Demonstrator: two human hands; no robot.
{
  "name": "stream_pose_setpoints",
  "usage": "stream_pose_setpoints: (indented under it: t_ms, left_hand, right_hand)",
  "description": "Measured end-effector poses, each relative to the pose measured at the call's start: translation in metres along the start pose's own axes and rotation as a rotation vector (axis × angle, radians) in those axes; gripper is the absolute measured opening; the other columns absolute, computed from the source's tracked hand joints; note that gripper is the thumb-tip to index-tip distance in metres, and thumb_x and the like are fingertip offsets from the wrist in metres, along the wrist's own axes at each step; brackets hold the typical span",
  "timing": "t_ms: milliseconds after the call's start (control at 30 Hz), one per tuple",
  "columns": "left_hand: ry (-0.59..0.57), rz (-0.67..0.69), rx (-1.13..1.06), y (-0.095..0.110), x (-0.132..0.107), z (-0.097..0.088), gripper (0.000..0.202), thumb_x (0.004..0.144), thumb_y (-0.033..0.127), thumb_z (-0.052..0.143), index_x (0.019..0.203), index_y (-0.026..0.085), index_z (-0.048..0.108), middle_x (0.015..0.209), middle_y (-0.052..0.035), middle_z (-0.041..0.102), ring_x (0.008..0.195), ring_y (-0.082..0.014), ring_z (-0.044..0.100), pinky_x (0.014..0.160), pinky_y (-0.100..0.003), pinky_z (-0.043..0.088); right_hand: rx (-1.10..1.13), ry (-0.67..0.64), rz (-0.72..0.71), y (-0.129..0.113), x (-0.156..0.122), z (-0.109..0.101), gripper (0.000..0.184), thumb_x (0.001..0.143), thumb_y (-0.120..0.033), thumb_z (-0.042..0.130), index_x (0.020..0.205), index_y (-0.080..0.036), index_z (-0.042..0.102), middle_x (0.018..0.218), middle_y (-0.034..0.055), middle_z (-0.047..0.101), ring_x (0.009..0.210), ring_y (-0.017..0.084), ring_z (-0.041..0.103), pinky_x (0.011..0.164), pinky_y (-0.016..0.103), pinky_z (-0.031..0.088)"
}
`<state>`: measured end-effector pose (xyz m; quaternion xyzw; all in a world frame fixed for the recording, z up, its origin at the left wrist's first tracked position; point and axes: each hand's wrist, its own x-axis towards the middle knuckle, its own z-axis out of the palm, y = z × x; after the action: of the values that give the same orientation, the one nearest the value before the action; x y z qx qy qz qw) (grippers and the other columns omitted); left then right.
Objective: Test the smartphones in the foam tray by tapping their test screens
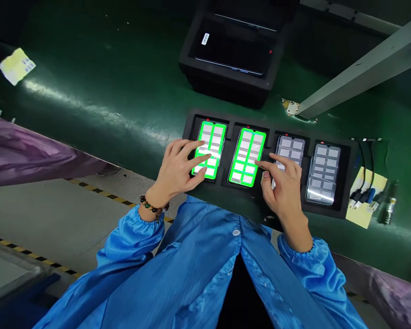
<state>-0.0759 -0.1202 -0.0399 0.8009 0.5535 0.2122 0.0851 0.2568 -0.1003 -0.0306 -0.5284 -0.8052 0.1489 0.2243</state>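
A black foam fixture (287,121) on the green belt holds a row of lit phones. The leftmost phone (214,132) and the second phone (248,148) show green-edged grids. The third phone (292,146) and the fourth phone (324,171) show grey grids. My left hand (180,171) rests open on the leftmost phone, its fingers spread and the fingertips touching the screen. My right hand (284,187) lies over the third phone's lower part, with the index finger stretched onto the second phone's right edge. Both arms wear blue sleeves; a bead bracelet (152,206) circles my left wrist.
A black foam tray (226,82) with a dark phone (234,57) stands further back on the green belt (99,77). A grey metal bar (359,68) slants in at the right. Cables and a yellow tag (365,201) lie right of the fixture. Purple cloth (23,153) is at the left, a yellow label (17,65) at the far left.
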Motion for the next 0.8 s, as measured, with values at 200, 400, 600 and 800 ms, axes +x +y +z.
stream_pose_setpoints:
  t_ms: [200,400,600,800]
  left_hand:
    - [0.048,-0.133,0.092,-0.01,-0.004,-0.007,0.034,0.107,0.042,0.059,0.131,0.033,0.081,0.156,-0.0069,0.067,0.138,-0.0381,0.057,0.115,-0.062,0.044]
    - [-0.062,-0.006,0.026,0.009,0.018,0.007,0.036,0.106,0.043,0.06,0.136,0.036,0.078,0.16,-0.0059,0.063,0.141,-0.0362,0.055,0.123,-0.061,0.041]
    - [-0.017,-0.009,0.06,-0.001,0.016,0.003,0.035,0.107,0.042,0.058,0.135,0.034,0.079,0.158,-0.0062,0.065,0.139,-0.0362,0.056,0.12,-0.06,0.042]
    - [0.046,-0.165,0.108,-0.013,0.007,-0.003,0.036,0.108,0.042,0.057,0.135,0.033,0.079,0.158,-0.0078,0.065,0.139,-0.0385,0.054,0.117,-0.062,0.041]
  right_hand:
    - [0.066,-0.113,-0.119,-0.019,0.025,0.02,0.041,0.108,-0.021,0.047,0.143,-0.027,0.068,0.131,0.0116,0.079,0.149,0.033,0.06,0.123,0.06,0.044]
    - [0.023,-0.086,-0.061,-0.008,0.017,0.008,0.041,0.106,-0.019,0.048,0.138,-0.029,0.071,0.131,0.0114,0.079,0.15,0.034,0.06,0.122,0.062,0.045]
    - [-0.01,0.008,0.042,0.006,0.007,0.001,0.036,0.107,-0.022,0.049,0.132,-0.027,0.075,0.133,0.0135,0.077,0.146,0.036,0.062,0.119,0.061,0.046]
    - [0.058,-0.07,-0.067,-0.019,0.036,0.022,0.038,0.109,-0.022,0.046,0.138,-0.025,0.07,0.132,0.013,0.079,0.148,0.033,0.061,0.122,0.059,0.044]
